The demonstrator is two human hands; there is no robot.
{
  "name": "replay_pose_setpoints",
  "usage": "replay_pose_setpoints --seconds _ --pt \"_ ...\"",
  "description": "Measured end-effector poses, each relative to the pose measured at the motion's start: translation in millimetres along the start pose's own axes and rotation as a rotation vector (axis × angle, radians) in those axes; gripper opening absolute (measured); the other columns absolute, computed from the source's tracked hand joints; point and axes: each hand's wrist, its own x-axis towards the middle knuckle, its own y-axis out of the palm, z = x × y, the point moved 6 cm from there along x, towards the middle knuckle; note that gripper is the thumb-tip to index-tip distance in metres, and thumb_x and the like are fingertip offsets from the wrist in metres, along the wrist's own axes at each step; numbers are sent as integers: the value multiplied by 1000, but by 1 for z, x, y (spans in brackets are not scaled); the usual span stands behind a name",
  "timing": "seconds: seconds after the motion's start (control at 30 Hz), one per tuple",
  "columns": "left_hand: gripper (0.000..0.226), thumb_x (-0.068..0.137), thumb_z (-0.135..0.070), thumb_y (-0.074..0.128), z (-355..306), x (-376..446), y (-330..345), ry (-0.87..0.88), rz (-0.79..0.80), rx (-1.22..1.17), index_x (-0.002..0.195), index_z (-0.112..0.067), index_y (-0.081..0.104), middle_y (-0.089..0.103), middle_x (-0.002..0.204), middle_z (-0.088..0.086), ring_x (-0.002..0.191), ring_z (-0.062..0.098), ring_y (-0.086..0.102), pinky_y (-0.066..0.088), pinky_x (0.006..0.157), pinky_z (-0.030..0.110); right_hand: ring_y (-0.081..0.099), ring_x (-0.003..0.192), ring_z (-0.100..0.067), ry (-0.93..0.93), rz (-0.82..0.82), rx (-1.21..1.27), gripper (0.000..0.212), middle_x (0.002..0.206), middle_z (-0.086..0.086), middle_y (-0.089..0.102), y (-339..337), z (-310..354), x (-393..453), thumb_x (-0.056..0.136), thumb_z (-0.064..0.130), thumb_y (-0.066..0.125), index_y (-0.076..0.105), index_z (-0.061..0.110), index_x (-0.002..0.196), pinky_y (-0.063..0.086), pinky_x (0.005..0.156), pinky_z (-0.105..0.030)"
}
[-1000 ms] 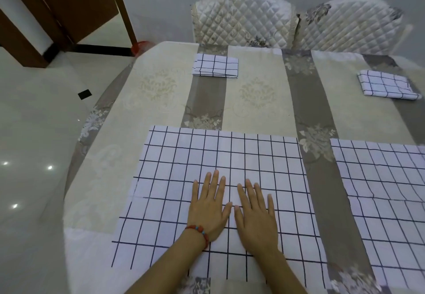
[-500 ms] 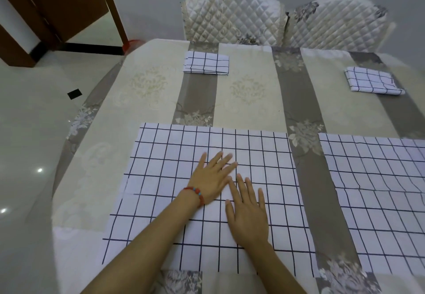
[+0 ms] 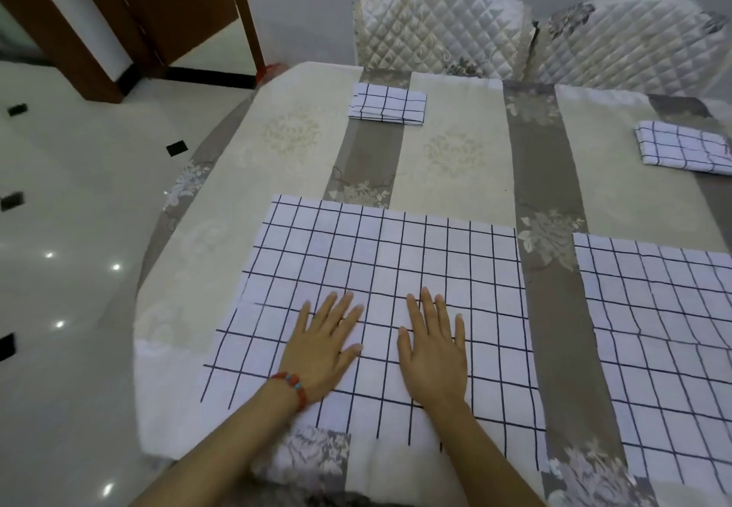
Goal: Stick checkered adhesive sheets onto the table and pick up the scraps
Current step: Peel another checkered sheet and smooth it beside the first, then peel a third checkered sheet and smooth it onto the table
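Observation:
A large white checkered sheet (image 3: 396,260) with dark grid lines lies flat on the near part of the table (image 3: 447,157). My left hand (image 3: 323,348), with a red bead bracelet at the wrist, rests palm down on it, fingers spread. My right hand (image 3: 433,352) lies flat beside it, a small gap between them. A second checkered sheet (image 3: 657,328) is spread out at the right. Two folded checkered sheets sit farther back: one (image 3: 388,104) at centre, one (image 3: 685,147) at far right.
The table wears a beige and grey floral cloth; its left edge curves beside glossy white floor (image 3: 59,268). Two quilted white chairs (image 3: 439,27) (image 3: 633,42) stand at the far side. A brown wooden door frame (image 3: 79,19) is at the upper left.
My left hand, which had slid forward and angled right half a second ago, has drawn back and left. Both hands now lie flat and apart on the sheet. The view shifted slightly.

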Motion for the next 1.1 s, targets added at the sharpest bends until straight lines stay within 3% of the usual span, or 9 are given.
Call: replay_pose_setpoints --seconds 0.07,0.2,0.27,0.37,0.5,0.63,0.7,0.87,1.1 --pt "68 87 -65 0 25 -9 -9 -146 12 -51 145 -29 5 6 153 -5 139 3 -28 -12 112 38 16 138 -14 4 17 0 54 150 1 30 1 0 0 91 39 26 27 24 143 -4 113 -35" --pt "97 56 -78 -29 62 -20 -21 -354 101 -142 139 -28 -21 -29 146 -5 138 12 -26 -20 113 40 10 143 -13 1 40 22 58 153 6 11 -1 0 -2 90 45 12 16 27 145 -20 111 -28" --pt "88 74 -75 -6 72 -29 -29 -448 156 -197 145 -23 -10 -22 153 2 144 19 -17 -10 117 44 3 143 -11 -17 58 43 62 155 7 4 -1 0 -3 86 48 3 8 28 145 -27 108 -25" --pt "60 96 -43 25 90 -55 -51 -522 139 -311 147 -21 3 -9 157 8 146 23 -8 -1 119 44 -2 144 -12 -12 98 60 69 156 5 1 -2 1 -3 82 50 -4 7 26 146 -21 111 -31" --pt "51 98 -30 31 131 -107 -85 -543 16 -370 145 -19 18 7 158 6 146 20 3 8 120 38 4 145 -21 26 90 114 54 157 -6 9 -20 27 -7 95 34 25 18 16 146 1 117 -43" --pt "50 93 -39 37 187 -178 -108 -653 -155 -543 135 -13 43 41 145 10 134 23 37 26 111 30 26 140 -27 -138 199 226 55 150 -13 31 -27 118 -13 93 37 26 38 7 138 21 116 -42" --pt "39 94 -25 44 215 -218 -105 -718 -191 -663 130 -10 50 50 137 12 126 23 47 31 106 26 26 140 -24 -238 295 286 47 151 -9 30 -21 180 -23 96 29 36 38 11 139 23 114 -36" --pt "31 93 -16 50 286 -334 -80 -977 -283 -939 119 -5 58 59 126 12 115 24 55 36 96 22 41 129 -24 -446 437 333 39 141 -8 43 2 332 -65 94 20 43 43 12 133 34 103 -32" --pt "26 93 -16 48 366 -498 -9 -1273 -262 -1144 111 -4 63 65 115 16 105 27 61 44 95 31 58 110 -25 -493 692 374 35 126 -14 58 71 491 -132 92 17 48 53 10 126 42 88 -25"
